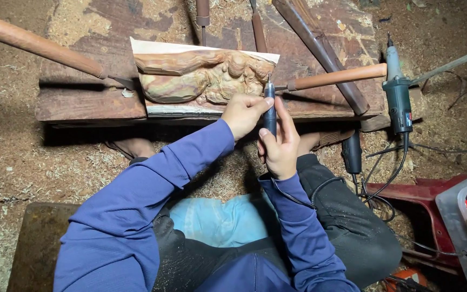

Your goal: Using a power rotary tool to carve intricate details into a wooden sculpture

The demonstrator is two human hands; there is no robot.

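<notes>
The work in hand looks like fine carving: both hands guide a slim dark rotary pen tool [269, 111] whose tip meets the right end of a wood carving [204, 78]. That carving, a reddish-brown relief on a pale slab, lies flat on a rough wooden counter [82, 97], against its near edge and roughly mid-length. The right hand [280, 146] has its fingers wrapped around the lower barrel of the pen tool, thumb laid along it; the left hand [244, 112] has its fingers curled and pinched on the upper barrel near the tip, steadying it. A chisel with a wooden handle [335, 78] lies just right of the tip, pointing in toward the carving, and another long handle [39, 46] crosses the far left corner. A green grinder [398, 97] rests at the right edge, its cord trailing down over the sawdust-covered floor [6, 162]. As a judgement, the next move calls for small, light strokes with the tip held steady, and care to keep clear of the nearby chisel blade.
</notes>
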